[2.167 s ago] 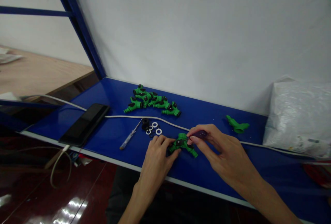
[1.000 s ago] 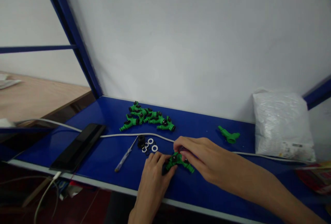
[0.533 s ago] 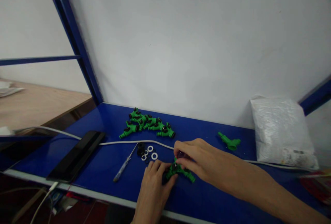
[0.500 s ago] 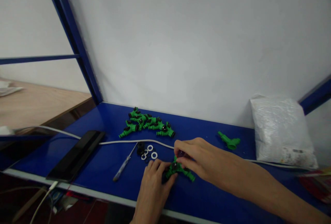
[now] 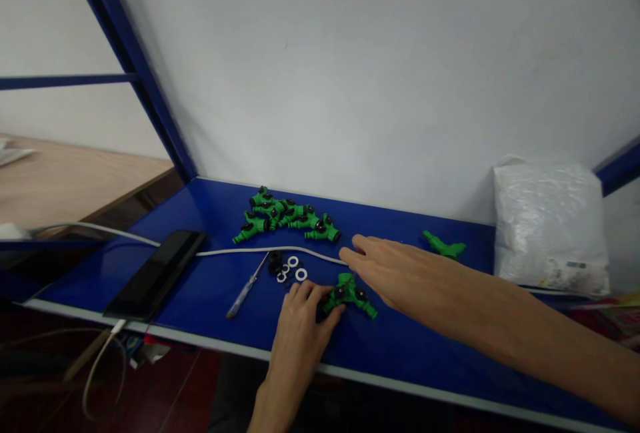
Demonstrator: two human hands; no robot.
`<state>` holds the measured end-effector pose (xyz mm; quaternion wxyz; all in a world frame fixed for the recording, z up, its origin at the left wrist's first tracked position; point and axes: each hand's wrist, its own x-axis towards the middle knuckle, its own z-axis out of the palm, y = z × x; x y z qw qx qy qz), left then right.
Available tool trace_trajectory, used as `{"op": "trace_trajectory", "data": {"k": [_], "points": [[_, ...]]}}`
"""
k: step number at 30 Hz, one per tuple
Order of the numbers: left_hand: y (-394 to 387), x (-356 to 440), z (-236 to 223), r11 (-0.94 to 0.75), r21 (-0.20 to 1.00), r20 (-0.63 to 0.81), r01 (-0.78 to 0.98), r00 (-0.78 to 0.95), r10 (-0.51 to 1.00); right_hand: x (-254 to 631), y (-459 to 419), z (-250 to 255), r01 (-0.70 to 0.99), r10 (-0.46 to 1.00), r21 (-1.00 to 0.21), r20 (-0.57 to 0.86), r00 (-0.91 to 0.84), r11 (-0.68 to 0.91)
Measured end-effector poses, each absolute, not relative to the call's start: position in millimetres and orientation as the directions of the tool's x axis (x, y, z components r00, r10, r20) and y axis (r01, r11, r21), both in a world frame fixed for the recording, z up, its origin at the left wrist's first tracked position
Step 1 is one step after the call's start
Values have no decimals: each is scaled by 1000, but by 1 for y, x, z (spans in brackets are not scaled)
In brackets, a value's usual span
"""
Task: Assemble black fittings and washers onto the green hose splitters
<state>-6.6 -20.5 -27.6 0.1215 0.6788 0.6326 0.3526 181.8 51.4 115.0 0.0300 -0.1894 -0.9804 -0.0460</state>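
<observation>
A green Y-shaped hose connector (image 5: 345,291) with black valve knobs lies on the blue shelf top. My left hand (image 5: 303,313) is closed around its left branch, fingertips and thumb pinching it. Just above and right of the connector hovers my right hand (image 5: 375,263), back upward, apart from it. Its fingers curl downward, and whatever they grip is hidden beneath the hand. Several white ring washers (image 5: 301,274) and small black parts (image 5: 275,261) lie beyond my left hand. To the left rests a screwdriver with a clear handle (image 5: 242,298).
Several similar green connectors (image 5: 290,216) are grouped toward the wall. A plain green connector body (image 5: 444,245) lies at right, near a white plastic package (image 5: 550,226). A black phone-like device (image 5: 155,276) sits at left. A white cable (image 5: 280,249) crosses the blue shelf (image 5: 220,203).
My right hand has lifted off the connector, uncovering its top and right knob; the dark handle it held is out of sight. My left hand keeps its hold. The view has shifted slightly.
</observation>
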Motion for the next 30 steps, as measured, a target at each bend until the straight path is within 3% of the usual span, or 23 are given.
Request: {"op": "trace_trajectory", "data": {"k": [9, 18, 25, 30], "points": [[-21, -6, -24, -191, 594, 361, 781, -47, 931, 182, 38, 120, 278, 282, -52, 171, -944, 959], [-21, -6, -28, -181, 607, 346, 774, -52, 937, 178, 55, 105, 265, 250, 108, 135, -959, 958], [-21, -6, -27, -195, 596, 375, 779, -55, 925, 181, 45, 118, 247, 235, 85, 128, -963, 965], [-21, -6, -28, -194, 601, 370, 775, -55, 928, 178, 51, 111, 317, 301, 162, 114, -947, 934]]}}
